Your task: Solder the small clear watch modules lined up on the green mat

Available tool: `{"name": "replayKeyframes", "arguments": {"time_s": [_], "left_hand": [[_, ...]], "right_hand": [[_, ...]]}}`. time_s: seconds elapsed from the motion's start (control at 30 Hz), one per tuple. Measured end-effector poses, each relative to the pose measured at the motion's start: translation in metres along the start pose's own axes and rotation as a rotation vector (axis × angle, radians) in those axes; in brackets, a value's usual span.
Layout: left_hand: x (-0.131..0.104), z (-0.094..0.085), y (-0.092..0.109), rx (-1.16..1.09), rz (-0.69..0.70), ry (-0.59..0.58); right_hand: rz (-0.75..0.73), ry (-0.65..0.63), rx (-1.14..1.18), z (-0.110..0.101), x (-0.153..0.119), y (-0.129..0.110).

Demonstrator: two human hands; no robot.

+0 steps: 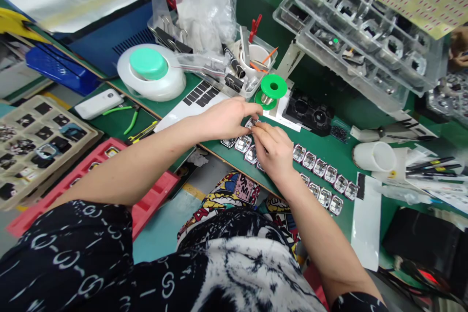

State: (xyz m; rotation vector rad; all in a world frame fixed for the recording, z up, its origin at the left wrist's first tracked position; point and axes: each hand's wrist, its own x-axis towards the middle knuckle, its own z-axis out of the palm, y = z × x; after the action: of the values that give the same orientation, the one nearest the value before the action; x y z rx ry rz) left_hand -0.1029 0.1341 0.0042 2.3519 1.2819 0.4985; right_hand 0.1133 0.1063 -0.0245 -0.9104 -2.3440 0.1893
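Observation:
My left hand (234,116) and my right hand (275,148) meet over the green bench. Between their fingertips is a small silver watch-like housing (250,123), partly covered by the fingers. The left fingers pinch it from the far side, and the right thumb and fingers close on its near side. Two rows of similar octagonal housings with electronics inside, one of them this housing (309,160), lie along the bench edge. Some are hidden under my right hand. Just beyond the fingers stands a green spool of solder wire (273,87).
Behind are a roll of clear film (126,75), a parts bin with a white cup (256,56), and stacked clear compartment trays (358,24). A red tray (155,200) sits below my left arm. On the right stands another white cup (375,157); green-handled pliers (132,119) lie left.

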Motion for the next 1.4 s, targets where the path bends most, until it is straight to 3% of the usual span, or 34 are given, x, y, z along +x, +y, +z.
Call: {"name": "replayKeyframes", "arguments": {"time_s": [0.4, 0.97, 1.4], "left_hand": [[-0.0007, 0.0001, -0.0002, 0.005, 0.000, -0.004], [0.0008, -0.0016, 0.0005, -0.003, 0.025, -0.015], [0.0008, -0.0017, 0.0010, -0.005, 0.029, -0.015]], "right_hand": [[-0.096, 0.023, -0.077, 0.0000, -0.0015, 0.0023], [-0.018, 0.086, -0.034, -0.0023, -0.0056, -0.0003], [-0.084, -0.008, -0.137, -0.0038, -0.0008, -0.0007]]}}
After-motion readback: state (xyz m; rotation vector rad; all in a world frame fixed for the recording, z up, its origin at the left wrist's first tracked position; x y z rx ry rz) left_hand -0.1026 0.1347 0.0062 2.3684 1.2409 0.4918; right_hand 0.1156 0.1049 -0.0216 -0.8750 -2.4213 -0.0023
